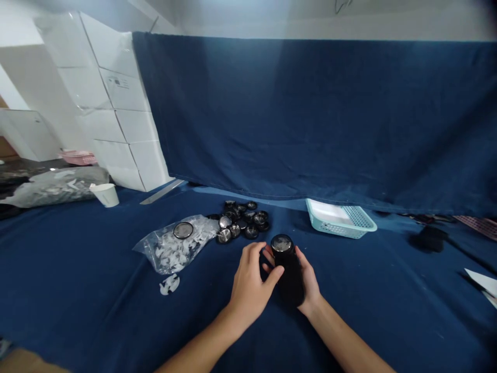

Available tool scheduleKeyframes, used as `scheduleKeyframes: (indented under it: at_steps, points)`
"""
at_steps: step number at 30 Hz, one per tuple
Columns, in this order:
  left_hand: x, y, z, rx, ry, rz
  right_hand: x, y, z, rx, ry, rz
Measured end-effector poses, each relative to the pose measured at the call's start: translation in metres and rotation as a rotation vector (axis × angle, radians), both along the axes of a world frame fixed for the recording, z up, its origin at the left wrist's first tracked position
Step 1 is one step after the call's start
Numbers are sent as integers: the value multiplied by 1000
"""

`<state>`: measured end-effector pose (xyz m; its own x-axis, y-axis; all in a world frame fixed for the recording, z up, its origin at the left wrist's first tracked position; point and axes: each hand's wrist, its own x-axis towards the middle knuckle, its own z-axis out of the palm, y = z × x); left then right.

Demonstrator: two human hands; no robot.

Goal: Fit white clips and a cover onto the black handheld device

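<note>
In the head view, a black cylinder (288,267) is held low over the blue cloth (97,311), cradled between both hands. The right hand (308,282) is wrapped around its far side from beneath, fingers closed on it. The left hand (250,282) is laid against its near side, thumb pressed to the body. Its round silvery end is turned upward. Just behind it, a pile of round lids (243,220) is seen, with a plastic bag (174,246) to the left and a pale green basket (341,218) to the right.

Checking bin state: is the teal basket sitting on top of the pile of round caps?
No, the teal basket rests on the blue cloth, apart from the round caps.
</note>
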<state>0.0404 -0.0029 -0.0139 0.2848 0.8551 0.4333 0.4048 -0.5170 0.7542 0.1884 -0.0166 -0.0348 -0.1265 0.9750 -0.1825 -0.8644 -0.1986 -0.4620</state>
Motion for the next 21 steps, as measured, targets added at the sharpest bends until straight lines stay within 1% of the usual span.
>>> scheduleKeyframes:
  at_steps: [2,4,7,9,13,14,16,21]
  points:
    - [2,8,10,73,50,-10,0,-1,0,-54,-10,32]
    - [4,17,19,98,88,-68,0,-3,-1,-114,-37,65]
    - [4,26,24,151,105,-164,0,-5,-3,-98,-109,89]
    - [1,30,22,205,74,-180,0,-5,-5,-68,-147,135]
    - [-8,35,13,277,16,-197,-1,-2,-7,-6,-179,338]
    - [-10,37,11,288,8,-203,-1,-1,-8,17,-184,367]
    - [-14,39,9,295,-6,-202,-3,0,-7,46,-176,362]
    - [-20,40,6,224,-5,-183,-8,0,-5,35,-114,253]
